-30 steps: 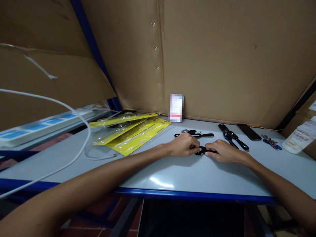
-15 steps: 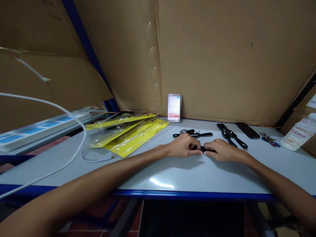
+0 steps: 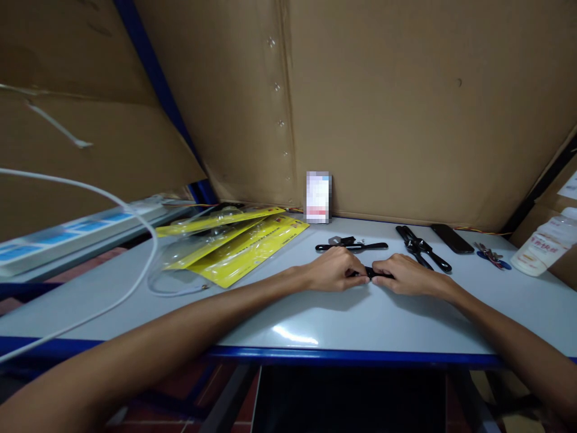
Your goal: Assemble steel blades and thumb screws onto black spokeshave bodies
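Between my two hands is a narrow black handle-like tool [image 3: 370, 272], low over the table. Its ends are covered by my fingers, so its exact kind does not show. My left hand [image 3: 338, 269] is closed round the left end, knuckles up. On the other end my right hand [image 3: 403, 275] pinches with thumb and curled fingers. Just behind my left hand lies a long black-handled tool [image 3: 376, 245] with a grey metal part. To the right of it, beyond my right hand, more black-handled tools [image 3: 424, 248] lie crossed over each other.
Yellow blister packs [image 3: 252, 249] are piled on the left. A white cable [image 3: 151, 219] loops past a power strip [image 3: 72, 234]. A blurred upright card or screen [image 3: 318, 197] leans at the cardboard wall. A black phone [image 3: 452, 239], keys [image 3: 489, 255] and a bottle [image 3: 543, 245] stand right.
My left hand has turned slightly, its fingers now folded lower over the black tool. My right hand keeps its place, and the other things have not moved.
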`<state>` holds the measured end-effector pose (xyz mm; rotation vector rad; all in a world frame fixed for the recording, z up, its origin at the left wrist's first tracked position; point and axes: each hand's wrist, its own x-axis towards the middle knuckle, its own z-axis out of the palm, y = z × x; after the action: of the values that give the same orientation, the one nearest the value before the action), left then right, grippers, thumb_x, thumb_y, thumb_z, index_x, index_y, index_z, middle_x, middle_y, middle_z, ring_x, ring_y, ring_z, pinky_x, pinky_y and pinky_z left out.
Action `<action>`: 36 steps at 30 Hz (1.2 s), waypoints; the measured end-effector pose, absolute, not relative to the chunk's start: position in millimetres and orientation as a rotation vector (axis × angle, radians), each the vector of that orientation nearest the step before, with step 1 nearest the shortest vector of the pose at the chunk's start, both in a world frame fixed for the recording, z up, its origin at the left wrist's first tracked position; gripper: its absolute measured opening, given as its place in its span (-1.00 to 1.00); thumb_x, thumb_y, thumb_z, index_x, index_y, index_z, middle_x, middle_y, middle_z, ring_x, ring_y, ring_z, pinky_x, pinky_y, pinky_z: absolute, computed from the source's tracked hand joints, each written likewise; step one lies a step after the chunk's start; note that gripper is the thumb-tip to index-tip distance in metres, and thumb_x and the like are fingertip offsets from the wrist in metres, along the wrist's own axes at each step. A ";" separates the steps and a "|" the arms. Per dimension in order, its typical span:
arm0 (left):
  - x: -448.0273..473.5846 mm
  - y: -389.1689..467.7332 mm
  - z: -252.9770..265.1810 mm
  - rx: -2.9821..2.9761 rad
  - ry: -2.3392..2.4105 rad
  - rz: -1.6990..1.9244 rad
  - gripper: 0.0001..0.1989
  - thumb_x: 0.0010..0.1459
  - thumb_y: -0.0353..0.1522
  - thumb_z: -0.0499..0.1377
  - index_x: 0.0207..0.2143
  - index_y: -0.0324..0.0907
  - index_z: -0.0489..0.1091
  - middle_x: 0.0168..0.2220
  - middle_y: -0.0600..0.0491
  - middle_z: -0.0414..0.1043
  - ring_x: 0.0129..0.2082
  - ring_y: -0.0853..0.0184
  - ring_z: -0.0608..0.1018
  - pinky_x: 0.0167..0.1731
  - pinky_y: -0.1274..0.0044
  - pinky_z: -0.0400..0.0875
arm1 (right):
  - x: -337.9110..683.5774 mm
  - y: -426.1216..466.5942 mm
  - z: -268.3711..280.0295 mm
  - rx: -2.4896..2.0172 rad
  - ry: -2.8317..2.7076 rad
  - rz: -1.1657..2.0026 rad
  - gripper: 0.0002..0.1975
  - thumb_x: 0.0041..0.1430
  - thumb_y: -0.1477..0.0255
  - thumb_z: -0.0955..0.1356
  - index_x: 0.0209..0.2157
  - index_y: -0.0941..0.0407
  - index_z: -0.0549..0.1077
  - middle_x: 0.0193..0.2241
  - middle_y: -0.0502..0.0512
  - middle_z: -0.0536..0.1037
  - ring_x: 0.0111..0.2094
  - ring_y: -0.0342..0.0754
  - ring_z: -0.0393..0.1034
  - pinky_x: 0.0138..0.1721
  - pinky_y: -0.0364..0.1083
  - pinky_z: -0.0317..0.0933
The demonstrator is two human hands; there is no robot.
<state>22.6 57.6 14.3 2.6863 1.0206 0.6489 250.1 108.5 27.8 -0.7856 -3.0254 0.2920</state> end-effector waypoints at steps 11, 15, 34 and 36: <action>18.7 61.7 13.3 2.703 0.977 0.750 -0.55 0.34 -0.26 0.08 -0.61 -0.20 0.39 -0.66 0.16 0.27 -0.63 0.44 0.21 -0.53 0.53 0.04 | 249.7 106.6 29.6 -0.799 -3.019 0.312 -0.79 0.33 0.34 0.26 -0.38 0.10 0.38 -0.53 -0.01 0.37 -0.51 -0.12 0.16 -0.43 -0.09 -0.10; 18.1 62.6 13.6 2.667 0.976 0.763 -0.56 0.37 -0.24 0.06 -0.55 -0.20 0.46 -0.64 0.16 0.31 -0.62 0.45 0.24 -0.52 0.54 0.05 | 249.8 106.8 28.6 -0.798 -3.010 0.302 -0.81 0.32 0.35 0.26 -0.37 0.11 0.39 -0.53 -0.01 0.38 -0.50 -0.12 0.17 -0.43 -0.09 -0.10; 16.3 64.9 12.0 2.713 1.048 0.752 -0.47 0.38 -0.20 0.01 -0.63 -0.20 0.41 -0.67 0.11 0.34 -0.64 0.44 0.26 -0.53 0.53 0.05 | 249.9 104.2 31.2 -0.791 -3.013 0.311 -0.79 0.32 0.37 0.25 -0.39 0.11 0.40 -0.53 0.00 0.39 -0.51 -0.11 0.15 -0.43 -0.09 -0.10; 15.5 65.5 10.8 2.652 1.002 0.776 -0.48 0.38 -0.20 0.02 -0.58 -0.22 0.49 -0.64 0.08 0.43 -0.63 0.44 0.34 -0.52 0.55 0.11 | 249.9 103.9 31.3 -0.793 -3.009 0.316 -0.79 0.32 0.37 0.25 -0.39 0.11 0.40 -0.54 0.01 0.39 -0.51 -0.11 0.15 -0.43 -0.09 -0.10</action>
<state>15.5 65.5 10.8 2.6518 1.0021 0.7760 249.9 103.9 31.3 -0.7932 -3.0088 0.3157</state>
